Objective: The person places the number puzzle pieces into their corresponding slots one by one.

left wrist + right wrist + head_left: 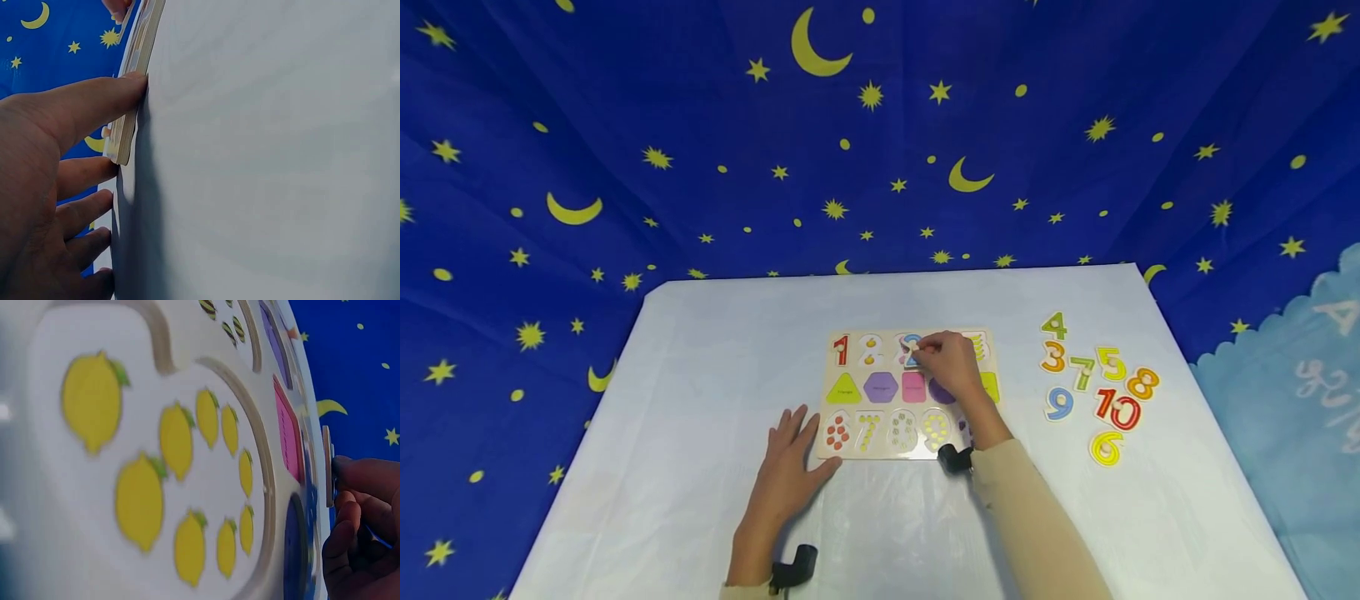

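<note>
From the head view the right hand (951,364) pinches a blue wooden numeral piece (912,350) over the flat wooden puzzle board (850,454) on the white worktop (715,375), while the left wrist view shows the left hand (44,187), fingers spread flat, bracing the board's edge, seemingly to steady it, and the right wrist view shows that grip tight on the piece.

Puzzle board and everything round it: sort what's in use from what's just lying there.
In use:
- puzzle board, steadied by the left hand
- blue number piece, pinched by the right hand
- red 1, seated in the board

Lying about:
- loose numbers on the white table
- starry blue cloth
</note>
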`<state>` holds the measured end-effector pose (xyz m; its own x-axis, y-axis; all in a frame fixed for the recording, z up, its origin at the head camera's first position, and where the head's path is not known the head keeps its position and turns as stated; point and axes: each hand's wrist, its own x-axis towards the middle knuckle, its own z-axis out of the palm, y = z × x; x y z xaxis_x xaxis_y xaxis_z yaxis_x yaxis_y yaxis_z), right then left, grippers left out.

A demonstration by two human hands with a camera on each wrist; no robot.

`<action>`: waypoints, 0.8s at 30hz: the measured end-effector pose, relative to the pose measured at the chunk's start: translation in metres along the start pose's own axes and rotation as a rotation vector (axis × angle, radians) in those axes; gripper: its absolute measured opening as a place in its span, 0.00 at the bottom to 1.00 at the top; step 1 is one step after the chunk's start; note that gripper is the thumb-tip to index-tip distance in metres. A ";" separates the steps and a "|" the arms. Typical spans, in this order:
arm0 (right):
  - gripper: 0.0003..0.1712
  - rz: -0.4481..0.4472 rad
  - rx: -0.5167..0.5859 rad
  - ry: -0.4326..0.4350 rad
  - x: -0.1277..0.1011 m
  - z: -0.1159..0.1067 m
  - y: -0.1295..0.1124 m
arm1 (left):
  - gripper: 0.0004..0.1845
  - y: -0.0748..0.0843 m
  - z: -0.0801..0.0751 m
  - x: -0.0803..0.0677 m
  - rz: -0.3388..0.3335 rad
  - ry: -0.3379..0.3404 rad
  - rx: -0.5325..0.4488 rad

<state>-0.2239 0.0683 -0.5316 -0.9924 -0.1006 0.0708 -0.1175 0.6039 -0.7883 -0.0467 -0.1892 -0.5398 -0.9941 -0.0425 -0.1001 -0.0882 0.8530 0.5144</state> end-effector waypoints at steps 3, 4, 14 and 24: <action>0.09 0.019 0.004 -0.027 0.001 0.005 -0.005 | 0.43 0.001 -0.001 0.001 -0.008 -0.002 0.002; 0.09 0.022 0.007 -0.033 0.001 0.006 -0.006 | 0.43 0.001 -0.001 0.001 -0.010 -0.002 0.002; 0.08 -0.006 -0.002 -0.050 0.004 0.022 -0.016 | 0.43 0.002 -0.002 -0.001 0.002 0.010 -0.006; 0.06 -0.092 -0.046 -0.040 0.013 0.041 -0.028 | 0.42 0.001 -0.002 0.000 0.020 0.014 -0.010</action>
<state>-0.2324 0.0178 -0.5332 -0.9751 -0.1888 0.1166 -0.2110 0.6261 -0.7507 -0.0471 -0.1892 -0.5371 -0.9965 -0.0324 -0.0776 -0.0685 0.8483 0.5251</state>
